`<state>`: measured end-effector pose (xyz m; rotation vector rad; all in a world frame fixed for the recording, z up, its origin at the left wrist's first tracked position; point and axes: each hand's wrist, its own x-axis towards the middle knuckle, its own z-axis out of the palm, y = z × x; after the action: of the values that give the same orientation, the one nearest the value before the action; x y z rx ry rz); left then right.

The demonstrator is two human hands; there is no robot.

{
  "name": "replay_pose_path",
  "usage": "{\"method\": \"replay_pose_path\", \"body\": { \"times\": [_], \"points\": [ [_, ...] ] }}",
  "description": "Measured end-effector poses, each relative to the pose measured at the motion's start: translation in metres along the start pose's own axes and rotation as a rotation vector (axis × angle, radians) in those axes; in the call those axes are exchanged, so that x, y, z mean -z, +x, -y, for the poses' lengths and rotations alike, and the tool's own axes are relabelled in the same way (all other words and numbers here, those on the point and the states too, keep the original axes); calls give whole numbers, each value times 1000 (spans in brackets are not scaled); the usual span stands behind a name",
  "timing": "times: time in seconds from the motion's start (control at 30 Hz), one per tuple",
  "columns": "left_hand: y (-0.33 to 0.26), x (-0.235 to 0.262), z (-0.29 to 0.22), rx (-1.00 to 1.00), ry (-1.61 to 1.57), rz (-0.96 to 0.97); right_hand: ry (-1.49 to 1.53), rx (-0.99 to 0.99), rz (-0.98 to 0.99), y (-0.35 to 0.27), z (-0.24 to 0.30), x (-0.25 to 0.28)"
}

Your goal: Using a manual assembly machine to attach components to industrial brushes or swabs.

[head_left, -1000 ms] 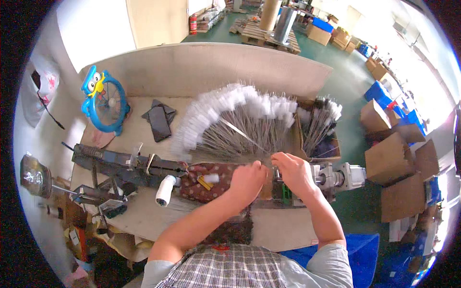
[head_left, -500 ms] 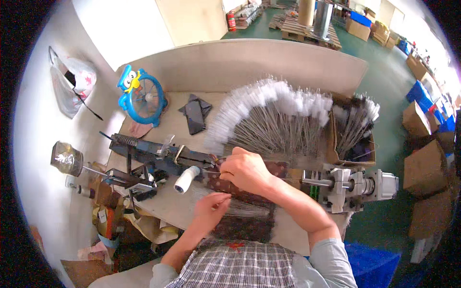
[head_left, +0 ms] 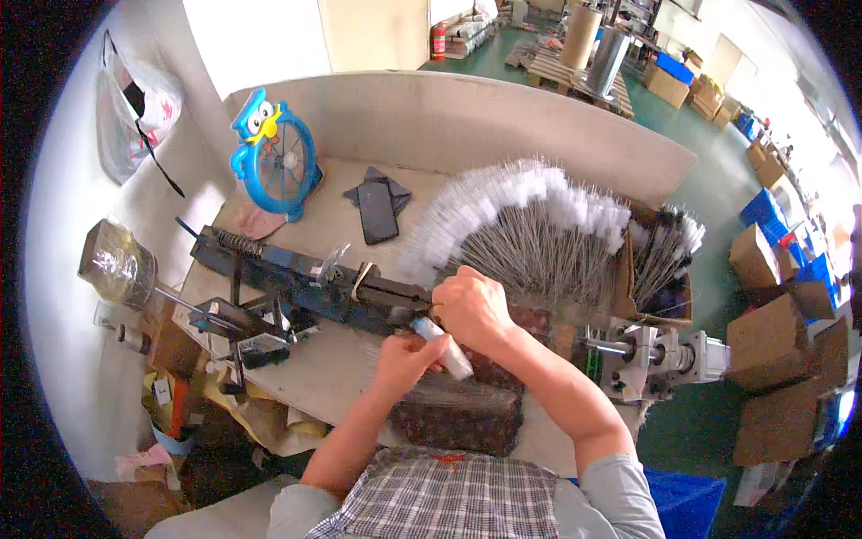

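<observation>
A white cylinder [head_left: 456, 361], handle-like with a bluish upper end, slants down from the near end of a long black metal device [head_left: 310, 277]. My left hand [head_left: 406, 366] is closed on it from the left, thumb and fingertips at its side. Just above, my right hand [head_left: 471, 307] has its fingers curled together at the device's right tip; what they pinch is hidden. Beneath both hands, a dark brown spotted cloth [head_left: 485, 370] and a bundle of thin wires [head_left: 449, 393] lie in my lap area. Behind my right hand spreads a large pile of wire brushes [head_left: 530, 238] with white bristle ends.
A cardboard box [head_left: 628, 278] of darker brushes stands right of the pile. A motor-and-shaft unit [head_left: 660, 355] sits at the table's right edge. Farther back are a phone [head_left: 377, 213] and a blue toy-like fan [head_left: 278, 162]. A low board [head_left: 503, 121] borders the far side.
The white cylinder has swung from left of the device's tip to the right, and my left hand has risen onto it. My right hand stays near the tip. The view has shifted slightly.
</observation>
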<state>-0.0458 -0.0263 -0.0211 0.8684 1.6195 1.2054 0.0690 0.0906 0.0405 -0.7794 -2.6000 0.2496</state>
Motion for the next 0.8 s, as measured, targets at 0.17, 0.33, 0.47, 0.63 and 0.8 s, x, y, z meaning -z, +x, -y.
{"method": "replay_pose_path", "body": {
  "times": [0.17, 0.33, 0.47, 0.63, 0.8],
  "points": [
    [7, 6, -13, 11, 559, -21, -27, 69, -21, -3, -9, 1],
    [6, -4, 0, -118, 211, -2, 77, 75, -266, -27, -5, 37],
    [1, -37, 18, 0, -473, 12, 160, 32, -213, -71, -11, 38],
    [9, -23, 14, -83, 126, 3, 255, 19, -132, -89, -10, -23],
    [0, -10, -7, -155, 451, -55, 206, -118, 30, -67, -16, -56]
  ]
}}
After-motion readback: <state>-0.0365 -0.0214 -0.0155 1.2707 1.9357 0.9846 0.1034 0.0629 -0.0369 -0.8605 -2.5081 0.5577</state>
